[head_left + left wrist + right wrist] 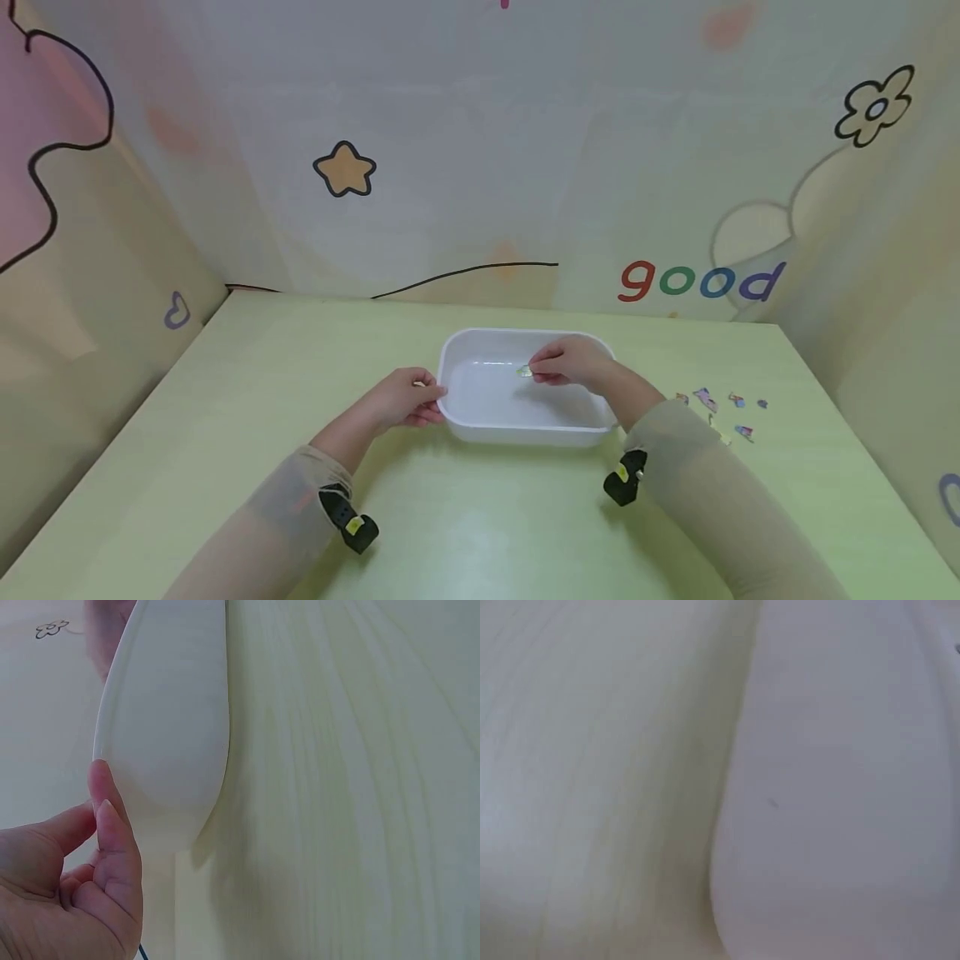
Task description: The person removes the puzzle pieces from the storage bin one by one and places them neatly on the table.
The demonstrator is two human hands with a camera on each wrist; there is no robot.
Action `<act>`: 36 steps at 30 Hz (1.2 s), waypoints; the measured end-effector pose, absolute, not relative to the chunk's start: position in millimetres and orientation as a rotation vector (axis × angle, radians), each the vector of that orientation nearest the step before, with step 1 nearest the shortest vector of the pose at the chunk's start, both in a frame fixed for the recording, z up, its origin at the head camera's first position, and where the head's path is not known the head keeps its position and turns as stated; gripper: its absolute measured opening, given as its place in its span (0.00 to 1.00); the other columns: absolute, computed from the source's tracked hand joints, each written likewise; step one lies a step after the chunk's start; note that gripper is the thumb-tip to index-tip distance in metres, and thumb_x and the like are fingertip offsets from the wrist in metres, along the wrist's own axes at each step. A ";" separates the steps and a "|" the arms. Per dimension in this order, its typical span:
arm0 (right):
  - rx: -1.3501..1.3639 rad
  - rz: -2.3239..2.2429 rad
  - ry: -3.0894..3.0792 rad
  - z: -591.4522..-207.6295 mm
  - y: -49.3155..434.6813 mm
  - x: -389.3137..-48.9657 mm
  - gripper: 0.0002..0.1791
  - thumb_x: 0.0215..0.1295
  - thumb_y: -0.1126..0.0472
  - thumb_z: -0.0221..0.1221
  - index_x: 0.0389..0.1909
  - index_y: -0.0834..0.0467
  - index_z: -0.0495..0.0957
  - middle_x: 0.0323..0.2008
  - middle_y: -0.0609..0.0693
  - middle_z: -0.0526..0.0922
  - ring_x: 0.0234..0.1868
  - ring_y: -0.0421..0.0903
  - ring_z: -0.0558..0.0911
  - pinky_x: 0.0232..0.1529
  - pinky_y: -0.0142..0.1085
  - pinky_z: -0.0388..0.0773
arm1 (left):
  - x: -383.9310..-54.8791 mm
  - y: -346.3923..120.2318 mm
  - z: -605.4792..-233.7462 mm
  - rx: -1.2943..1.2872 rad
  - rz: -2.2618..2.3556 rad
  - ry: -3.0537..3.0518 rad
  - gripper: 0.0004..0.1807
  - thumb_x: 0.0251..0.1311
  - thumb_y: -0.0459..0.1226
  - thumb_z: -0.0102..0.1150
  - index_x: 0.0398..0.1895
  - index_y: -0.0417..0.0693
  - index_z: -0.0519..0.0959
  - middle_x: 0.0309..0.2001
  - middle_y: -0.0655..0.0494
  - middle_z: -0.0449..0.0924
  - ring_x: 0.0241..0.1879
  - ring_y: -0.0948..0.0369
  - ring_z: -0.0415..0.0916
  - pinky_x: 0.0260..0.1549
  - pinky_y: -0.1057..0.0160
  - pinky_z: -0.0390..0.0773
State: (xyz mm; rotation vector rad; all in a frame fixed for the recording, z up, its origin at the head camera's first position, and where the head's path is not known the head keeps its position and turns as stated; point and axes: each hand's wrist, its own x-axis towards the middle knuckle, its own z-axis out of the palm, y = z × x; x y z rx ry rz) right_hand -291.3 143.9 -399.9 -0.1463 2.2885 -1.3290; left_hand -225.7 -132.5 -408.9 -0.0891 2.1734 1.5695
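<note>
A white rectangular plastic tray [487, 435] stands on the table in the head view. My left hand [405, 398] pinches its left rim between thumb and fingers; the left wrist view shows that hand [82, 877] at the tray's edge [169, 712]. Over the inside of the tray, my right hand [573, 364] pinches a small, flat, colourful piece [524, 371], perhaps a sticker or paper cutout; its picture is too small to make out. In the right wrist view only the tray's outer wall [832, 787] and the tabletop appear, without the hand.
Several small colourful flat pieces [706, 399] lie scattered on the pale yellow-green table [465, 517], right of the tray, partly behind the right forearm. A printed backdrop [465, 167] rises behind the table and along both sides.
</note>
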 end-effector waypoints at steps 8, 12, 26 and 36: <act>-0.092 -1.336 2.310 -370.7 187.2 -282.7 0.15 0.65 0.64 0.56 0.50 0.69 0.75 0.39 0.56 0.82 0.38 0.45 0.81 0.45 0.36 0.77 | -227.4 -132.0 -402.9 -0.083 1.564 2.180 0.08 0.64 0.36 0.54 0.36 0.38 0.72 0.24 0.49 0.78 0.23 0.61 0.79 0.24 0.66 0.76; -0.069 -1.339 2.309 -366.0 199.5 -278.0 0.16 0.66 0.64 0.56 0.50 0.70 0.74 0.38 0.54 0.81 0.37 0.43 0.81 0.43 0.33 0.77 | -227.2 -133.1 -402.9 -0.081 1.566 2.172 0.08 0.65 0.36 0.54 0.37 0.38 0.71 0.24 0.50 0.77 0.22 0.63 0.78 0.24 0.66 0.76; -0.100 -1.394 2.256 -370.3 241.1 -254.4 0.18 0.66 0.63 0.56 0.50 0.73 0.73 0.35 0.52 0.81 0.36 0.41 0.81 0.46 0.37 0.76 | -225.9 -131.0 -403.4 -0.061 1.540 2.153 0.08 0.66 0.36 0.53 0.38 0.38 0.72 0.25 0.50 0.77 0.23 0.62 0.79 0.23 0.68 0.74; -0.124 -1.410 2.241 -369.5 268.7 -239.9 0.20 0.67 0.62 0.55 0.51 0.74 0.71 0.38 0.56 0.81 0.40 0.47 0.81 0.47 0.38 0.76 | -228.0 -135.6 -408.3 -0.017 1.580 2.125 0.10 0.66 0.38 0.52 0.39 0.37 0.71 0.27 0.49 0.77 0.24 0.62 0.79 0.25 0.67 0.75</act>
